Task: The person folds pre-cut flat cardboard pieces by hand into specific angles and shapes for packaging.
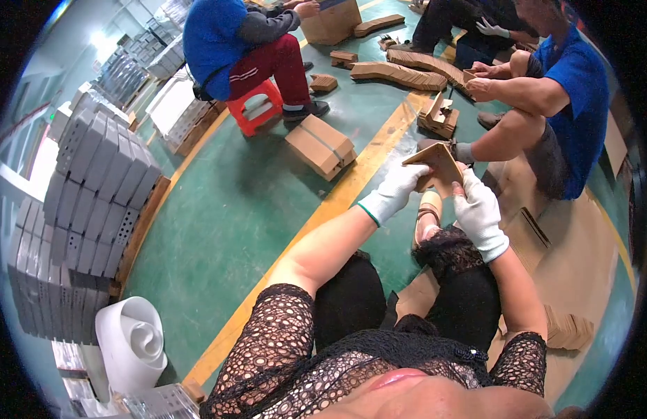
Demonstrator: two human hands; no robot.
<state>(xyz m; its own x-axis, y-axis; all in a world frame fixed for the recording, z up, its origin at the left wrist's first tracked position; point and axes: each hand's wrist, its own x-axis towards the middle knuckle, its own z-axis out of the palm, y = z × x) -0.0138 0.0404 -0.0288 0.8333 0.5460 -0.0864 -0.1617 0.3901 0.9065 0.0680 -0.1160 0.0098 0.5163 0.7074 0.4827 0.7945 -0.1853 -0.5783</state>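
Note:
In front of me I hold a folded brown cardboard piece (439,165) with both gloved hands, above my feet. My left hand (395,193), in a white glove with a green cuff, grips its left side, fingers closed on the edge. My right hand (480,215), also in a white glove, pinches the right edge with the thumb on the near face. The fingers behind the cardboard are partly hidden. Just beyond my hands lies a small heap of folded cardboard pieces (439,117) on the floor.
Long rows of stacked cardboard pieces (399,75) lie farther off. A strapped cardboard bundle (321,146) stands left of my hands. Co-workers in blue shirts sit ahead, one on a red stool (256,109). Stacked grey boxes (93,185) and a white foam roll (131,342) stand at left.

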